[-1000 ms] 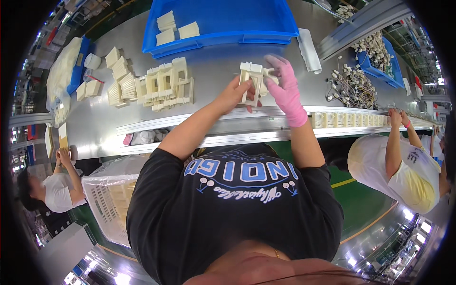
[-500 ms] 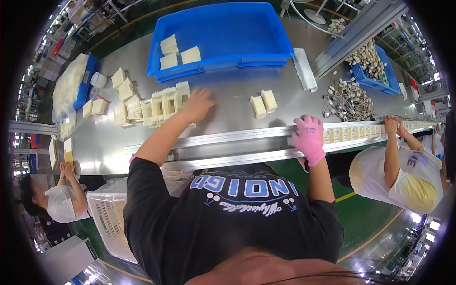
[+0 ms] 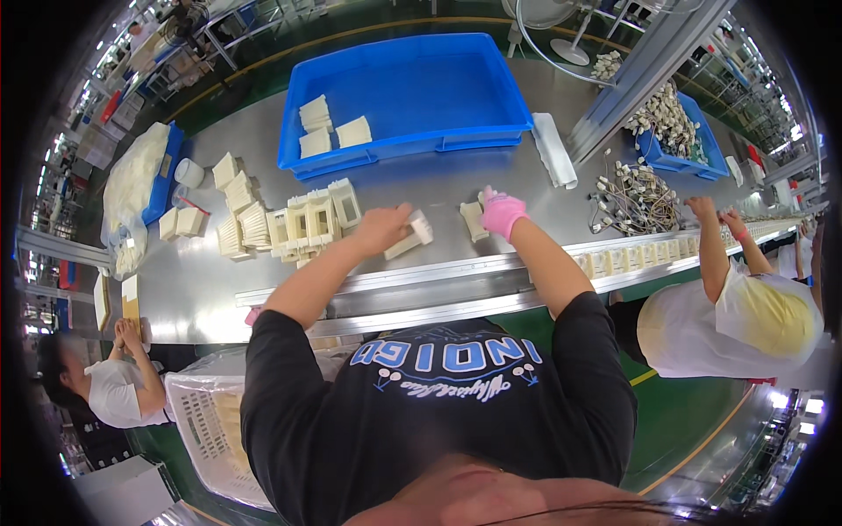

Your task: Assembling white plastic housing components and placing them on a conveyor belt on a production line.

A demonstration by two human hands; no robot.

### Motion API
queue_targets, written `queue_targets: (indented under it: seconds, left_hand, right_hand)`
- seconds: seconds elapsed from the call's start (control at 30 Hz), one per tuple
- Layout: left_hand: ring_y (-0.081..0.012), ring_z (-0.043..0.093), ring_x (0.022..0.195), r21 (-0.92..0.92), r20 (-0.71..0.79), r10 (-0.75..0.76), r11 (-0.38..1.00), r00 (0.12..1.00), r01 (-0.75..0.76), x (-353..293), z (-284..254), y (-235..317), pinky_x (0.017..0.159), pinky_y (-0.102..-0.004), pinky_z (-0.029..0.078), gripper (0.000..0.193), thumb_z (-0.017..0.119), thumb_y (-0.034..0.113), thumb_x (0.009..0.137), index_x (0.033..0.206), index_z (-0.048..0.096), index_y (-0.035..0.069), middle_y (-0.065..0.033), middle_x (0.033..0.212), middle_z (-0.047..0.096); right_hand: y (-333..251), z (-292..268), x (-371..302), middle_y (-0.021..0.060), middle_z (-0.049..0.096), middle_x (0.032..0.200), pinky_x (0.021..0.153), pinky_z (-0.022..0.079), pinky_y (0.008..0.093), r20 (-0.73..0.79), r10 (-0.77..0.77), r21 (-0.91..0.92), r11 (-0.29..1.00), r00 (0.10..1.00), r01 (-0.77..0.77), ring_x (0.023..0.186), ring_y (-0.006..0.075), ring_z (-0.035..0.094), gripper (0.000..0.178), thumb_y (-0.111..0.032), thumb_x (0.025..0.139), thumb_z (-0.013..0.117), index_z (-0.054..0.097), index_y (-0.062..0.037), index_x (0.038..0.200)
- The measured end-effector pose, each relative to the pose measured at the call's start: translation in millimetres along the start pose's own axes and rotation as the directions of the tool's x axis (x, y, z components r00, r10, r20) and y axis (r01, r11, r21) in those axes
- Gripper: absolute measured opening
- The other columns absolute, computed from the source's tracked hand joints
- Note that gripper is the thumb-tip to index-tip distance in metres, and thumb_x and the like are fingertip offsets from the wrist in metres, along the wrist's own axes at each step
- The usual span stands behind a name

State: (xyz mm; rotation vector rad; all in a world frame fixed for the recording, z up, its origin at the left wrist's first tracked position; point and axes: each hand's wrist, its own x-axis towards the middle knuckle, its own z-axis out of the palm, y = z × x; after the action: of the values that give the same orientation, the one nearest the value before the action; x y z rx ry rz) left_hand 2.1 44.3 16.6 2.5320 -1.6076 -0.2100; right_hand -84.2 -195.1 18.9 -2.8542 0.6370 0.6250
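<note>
Cream plastic frame piece (image 3: 414, 235), tabletop (image 3: 491, 188) centre: bare left hand (image 3: 382, 230) fingers grasping it, lifted for handling. Second cream piece (image 3: 474, 219) at three o'clock, touched by pink-gloved right hand (image 3: 503, 211); grip unclear. Cream frame stack (image 3: 311, 219) at nine o'clock; blue plastic bin (image 3: 491, 136) at twelve.

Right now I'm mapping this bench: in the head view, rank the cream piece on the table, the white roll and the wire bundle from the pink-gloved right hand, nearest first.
1. cream piece, touching the right hand, on its left.
2. white roll, up and to the right.
3. wire bundle, far right.
</note>
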Motion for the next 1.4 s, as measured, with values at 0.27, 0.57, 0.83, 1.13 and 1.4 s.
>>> queue_targets:
  seconds: [0.27,0.57,0.83,1.13,1.4]
  left_hand:
    - [-0.0116,0.047,0.051,-0.959,-0.134,-0.632,0.277,0.763,0.061,27.0,-14.1,45.5,0.046,-0.0261,0.037,0.022,0.044,0.027,0.085,0.083,0.041,0.006,-0.0026,0.059,0.046]
    - [-0.0182,0.053,0.086,-0.964,0.188,-0.479,-0.257,0.857,0.068,31.2,2.2,61.0,0.063,-0.0316,0.048,0.035,0.039,0.032,0.088,0.115,0.033,0.009,-0.0088,0.1,0.049]
    - [-0.0129,0.05,0.09,-0.994,-0.025,-0.446,-0.087,0.895,-0.071,23.6,-2.2,83.0,0.07,-0.0264,0.046,0.033,0.03,0.033,0.092,0.116,0.034,0.011,-0.005,0.101,0.048]
    - [-0.0144,0.047,0.099,-0.967,-0.204,-0.381,-0.064,0.902,-0.246,25.8,6.8,70.9,0.084,-0.0282,0.039,0.038,0.029,0.033,0.092,0.122,0.03,0.01,-0.0057,0.11,0.045]
    - [-0.0225,0.057,0.085,-0.952,0.047,-0.34,-0.299,0.939,-0.061,20.8,-5.2,76.4,0.058,-0.0345,0.051,0.038,0.042,0.029,0.087,0.117,0.034,0.007,-0.0129,0.099,0.052]
  right_hand:
    - [-6.3,-8.4,-6.6,0.018,0.052,0.106,0.074,0.046,0.0361,-0.025,0.011,-0.016,1.0,1.0,-0.011,0.091,0.0283,0.056,0.061,-0.02,0.072,0.053,0.027,-0.0068,0.125]
    - [-22.5,-45.8,-73.9,0.0031,0.051,0.055,0.042,0.039,0.02,-0.152,-0.326,0.873,0.399,0.933,0.282,0.045,0.0061,0.049,0.024,-0.022,0.078,0.055,0.056,0.0011,0.084]
    - [-51.9,-0.3,-75.6,0.0108,0.053,0.067,0.048,0.042,0.03,-0.766,-0.212,0.39,0.598,0.607,0.701,0.054,0.0212,0.055,0.041,-0.011,0.078,0.053,0.036,-0.004,0.115]
    - [-49.3,-19.8,-82.4,0.0064,0.051,0.064,0.05,0.04,0.0263,-0.705,-0.292,0.431,0.548,0.646,0.717,0.053,0.0141,0.05,0.041,-0.008,0.076,0.055,0.039,-0.0031,0.115]
    - [-35.7,-43.1,-100.3,0.0073,0.055,0.075,0.061,0.044,0.0295,-0.4,-0.362,0.817,0.277,0.842,0.506,0.067,0.0175,0.054,0.042,-0.009,0.075,0.052,0.043,-0.004,0.116]
